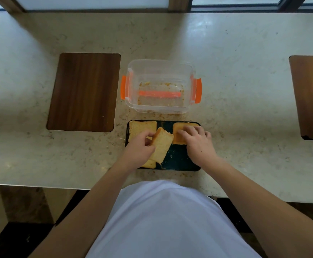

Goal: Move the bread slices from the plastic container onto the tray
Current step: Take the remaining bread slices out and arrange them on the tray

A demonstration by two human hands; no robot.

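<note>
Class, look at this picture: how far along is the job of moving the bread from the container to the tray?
Nearly finished. Done: the plastic container holds only crumbs, and slices lie on the dark tray, one at its far left corner. In hand: the left hand holds a tilted slice over the tray, while the right hand rests on another slice. Left: laying the tilted slice flat.

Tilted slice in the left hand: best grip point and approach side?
Pinch the tilted slice by its long left edge, coming from the left, as the left hand does. That edge is raised off the tray; its lower end overlaps another slice.
</note>
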